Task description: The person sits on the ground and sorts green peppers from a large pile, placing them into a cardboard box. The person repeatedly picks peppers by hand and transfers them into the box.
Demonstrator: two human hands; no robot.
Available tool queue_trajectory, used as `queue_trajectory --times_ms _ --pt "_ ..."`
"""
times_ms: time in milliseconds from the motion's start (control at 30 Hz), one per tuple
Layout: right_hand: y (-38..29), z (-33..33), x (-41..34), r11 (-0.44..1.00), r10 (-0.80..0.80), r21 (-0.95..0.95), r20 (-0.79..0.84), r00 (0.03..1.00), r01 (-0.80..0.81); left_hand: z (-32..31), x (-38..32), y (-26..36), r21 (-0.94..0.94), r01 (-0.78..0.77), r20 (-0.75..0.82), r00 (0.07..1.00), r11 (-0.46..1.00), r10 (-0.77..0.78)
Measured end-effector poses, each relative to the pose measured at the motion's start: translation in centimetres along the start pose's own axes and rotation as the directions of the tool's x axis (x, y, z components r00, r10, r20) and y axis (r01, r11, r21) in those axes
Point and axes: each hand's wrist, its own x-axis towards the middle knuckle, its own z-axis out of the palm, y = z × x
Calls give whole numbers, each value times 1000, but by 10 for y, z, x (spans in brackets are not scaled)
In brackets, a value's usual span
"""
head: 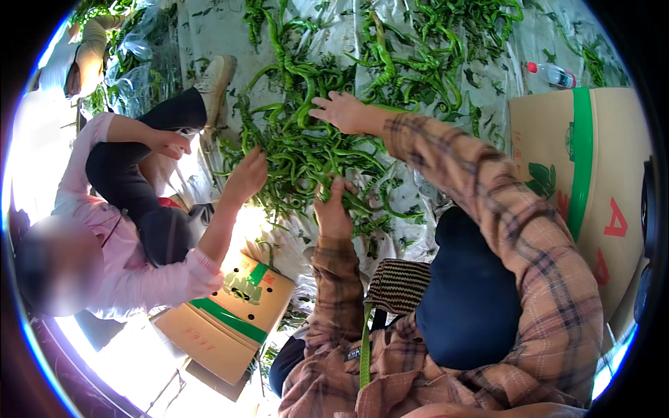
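Long green chili peppers (292, 157) lie in a heap with loose leaves on a pale plastic sheet (334, 39). My left hand (334, 206), at the heap's near edge, is closed around several green peppers (357, 202). Farther out, my right hand (342, 112) reaches over the heap with its fingers spread, and no pepper shows in its grasp. Whether its fingertips touch the peppers below cannot be told.
A co-worker in a pink top sits at the left, one hand (246, 175) at the heap. Cardboard boxes with green tape stand at right (543, 125) and lower left (219, 339). A plastic bottle (555, 76) lies beyond the right box. Another person's arm shows upper left.
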Motion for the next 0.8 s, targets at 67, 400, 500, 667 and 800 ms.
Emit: queue_trajectory --times_ms 67,400,500,667,800 --pt "-7 7 11 999 -9 35 15 1000 8 -6 -13 0 -44 54 -13 998 998 -54" --pt "-1 -21 -62 835 85 495 -549 831 241 -41 -11 1 -87 13 -111 994 996 -23" --pt "8 -42 -106 639 370 732 -562 740 236 -33 -7 6 -135 71 -78 994 988 -82" --pt "40 -39 -147 -177 639 984 104 762 14 -19 -1 10 -86 87 -24 996 992 -89" --pt "37 -51 -149 -377 591 926 226 775 17 5 2 21 24 1 14 1000 1000 -1"
